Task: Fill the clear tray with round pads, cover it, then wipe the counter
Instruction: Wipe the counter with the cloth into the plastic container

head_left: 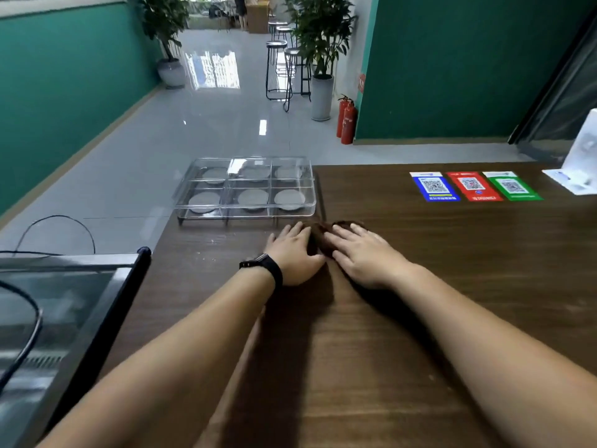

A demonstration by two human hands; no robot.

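Note:
The clear tray (pixel 181 202) stands at the far left corner of the wooden counter (pixel 420 286), with its clear lid on it. A grey round pad (pixel 253 198) lies in each of its several compartments. Just in front of the tray, both my hands press flat on a dark brown cloth (pixel 318 236) that lies on the counter. My left hand (pixel 295 253), with a black watch on the wrist, covers the cloth's left side. My right hand (pixel 365 253) covers its right side. Most of the cloth is hidden beneath my palms.
Three QR-code cards, blue (pixel 434 185), red (pixel 473 185) and green (pixel 512 185), lie flat at the counter's far right. A white stand (pixel 578 163) sits at the right edge. A glass display case (pixel 58 305) with black cables adjoins the counter's left side.

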